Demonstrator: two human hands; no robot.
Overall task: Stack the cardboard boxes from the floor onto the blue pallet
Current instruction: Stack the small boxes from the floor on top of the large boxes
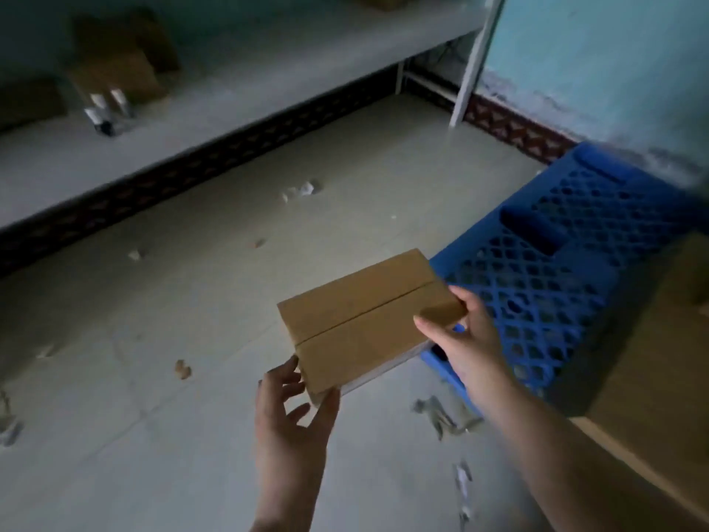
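Tiled floor [215, 309] bears blue pallet [556, 286], paper scraps [303, 190].

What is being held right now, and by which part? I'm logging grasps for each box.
A small cardboard box, held by two opposite corners: the left hand at the near corner, the right hand at the corner toward the blue pallet.

We held the cardboard box [364, 320] above the floor [192, 320], just left of the pallet [556, 293]; a shelf [230, 78] stood behind, more boxes [660, 359] right.
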